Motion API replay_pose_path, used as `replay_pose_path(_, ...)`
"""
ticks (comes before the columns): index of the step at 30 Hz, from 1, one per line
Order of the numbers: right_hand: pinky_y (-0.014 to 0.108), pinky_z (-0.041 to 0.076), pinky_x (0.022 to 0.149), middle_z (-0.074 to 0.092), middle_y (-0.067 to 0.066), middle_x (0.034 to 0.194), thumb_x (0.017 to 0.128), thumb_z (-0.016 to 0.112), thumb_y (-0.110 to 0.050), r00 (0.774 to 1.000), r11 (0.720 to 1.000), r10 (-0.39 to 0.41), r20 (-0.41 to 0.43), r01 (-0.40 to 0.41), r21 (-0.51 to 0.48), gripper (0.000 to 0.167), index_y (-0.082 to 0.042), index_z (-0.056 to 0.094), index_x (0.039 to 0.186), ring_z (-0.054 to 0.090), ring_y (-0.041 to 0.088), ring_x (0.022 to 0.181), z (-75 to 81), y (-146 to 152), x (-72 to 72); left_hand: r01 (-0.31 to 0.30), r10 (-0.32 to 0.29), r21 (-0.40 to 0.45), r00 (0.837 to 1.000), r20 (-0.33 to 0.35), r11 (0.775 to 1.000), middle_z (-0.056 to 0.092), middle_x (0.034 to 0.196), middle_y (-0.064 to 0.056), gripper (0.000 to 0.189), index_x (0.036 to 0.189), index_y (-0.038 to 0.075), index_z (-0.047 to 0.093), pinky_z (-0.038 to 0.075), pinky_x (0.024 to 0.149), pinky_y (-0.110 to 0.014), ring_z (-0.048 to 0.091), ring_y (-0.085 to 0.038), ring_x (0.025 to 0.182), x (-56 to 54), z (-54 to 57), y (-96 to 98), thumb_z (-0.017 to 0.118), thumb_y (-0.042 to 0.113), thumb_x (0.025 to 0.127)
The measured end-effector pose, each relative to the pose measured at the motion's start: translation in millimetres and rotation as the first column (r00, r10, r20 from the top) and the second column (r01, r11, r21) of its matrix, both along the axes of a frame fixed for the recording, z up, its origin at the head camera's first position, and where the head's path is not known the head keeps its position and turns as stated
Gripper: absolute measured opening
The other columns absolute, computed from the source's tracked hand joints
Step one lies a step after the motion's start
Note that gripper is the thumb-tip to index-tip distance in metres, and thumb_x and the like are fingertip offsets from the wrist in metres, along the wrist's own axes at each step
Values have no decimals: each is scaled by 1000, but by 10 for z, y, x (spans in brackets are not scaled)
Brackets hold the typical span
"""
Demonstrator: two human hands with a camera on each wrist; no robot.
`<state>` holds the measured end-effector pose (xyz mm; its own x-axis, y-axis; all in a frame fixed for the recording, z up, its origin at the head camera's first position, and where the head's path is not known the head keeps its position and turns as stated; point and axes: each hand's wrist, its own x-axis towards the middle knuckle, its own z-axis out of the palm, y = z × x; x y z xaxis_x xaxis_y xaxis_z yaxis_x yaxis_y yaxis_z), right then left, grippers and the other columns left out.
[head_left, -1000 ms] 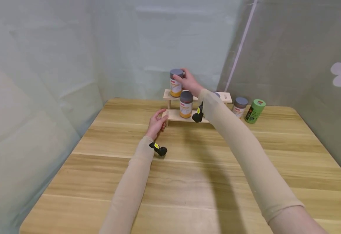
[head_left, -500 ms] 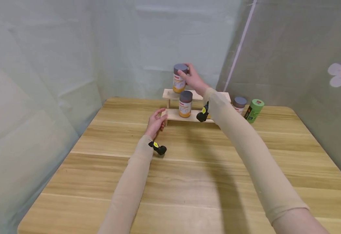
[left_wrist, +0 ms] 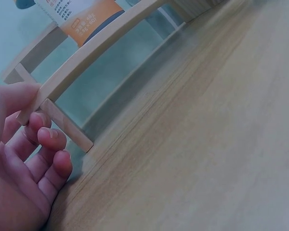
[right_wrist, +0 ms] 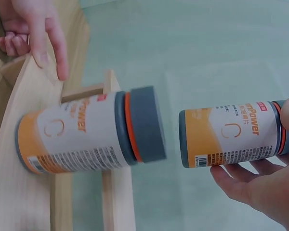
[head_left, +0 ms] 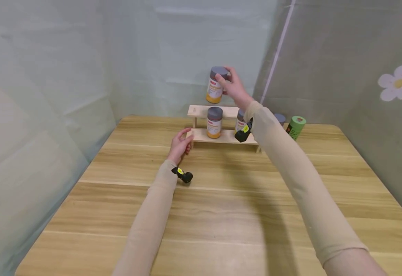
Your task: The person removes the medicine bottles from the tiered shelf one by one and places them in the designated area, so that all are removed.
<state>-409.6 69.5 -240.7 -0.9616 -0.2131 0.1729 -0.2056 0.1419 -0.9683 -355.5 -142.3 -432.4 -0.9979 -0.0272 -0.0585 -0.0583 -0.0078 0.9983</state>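
Observation:
My right hand (head_left: 237, 89) grips a supplement bottle (head_left: 214, 91) with a grey lid and a white-and-orange label near its top. The bottle hangs slightly tilted above the upper tier of a two-tier wooden rack (head_left: 201, 135), apart from it. In the right wrist view the held bottle (right_wrist: 231, 134) shows whole, with fingers round its lid end. At the rack's lower left end, my left hand (head_left: 179, 147) pinches the board between thumb and fingers. A matching bottle (head_left: 214, 124) stands on the lower tier, left of centre. Another bottle (head_left: 240, 119) stands right of it, partly hidden by my right wrist.
Right of the rack, a grey-lidded bottle (head_left: 279, 118) is mostly hidden behind my right sleeve. A green container (head_left: 295, 128) stands beside it on the wooden table (head_left: 204, 214). Cloth walls rise behind the table and along both sides.
My right hand has lifted the bottle off the upper tier, moving up and slightly right. My left hand keeps its place on the rack's end. The head view has shifted slightly.

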Motion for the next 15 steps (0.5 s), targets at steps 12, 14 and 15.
replay_pose_path(12,46,40,109,40,11,150,99,52,-32,1000,1000,-21,20,21,-10,53,-23,31,147,44,25,135,125,207,21,7,-6,18,1000,-21,1000,46,53,5,44,138,17,50,37,43,-20,41,-6,43,-46,-3,-69,62,22,95)
replay_pose_path(14,46,39,109,40,10,151,99,52,-34,999,1000,-28,25,28,0,53,-25,31,147,43,24,135,133,246,18,0,0,17,1000,-19,1000,46,53,5,44,137,17,50,38,43,-20,41,-6,44,-49,-1,-80,62,22,95)
replay_pose_path(15,46,39,110,40,10,151,99,52,-34,999,999,-32,30,32,5,53,-26,31,147,43,24,135,136,269,17,-5,6,19,1000,-16,1000,46,53,5,44,137,17,51,38,43,-20,41,-6,44,-51,3,-83,63,22,95)
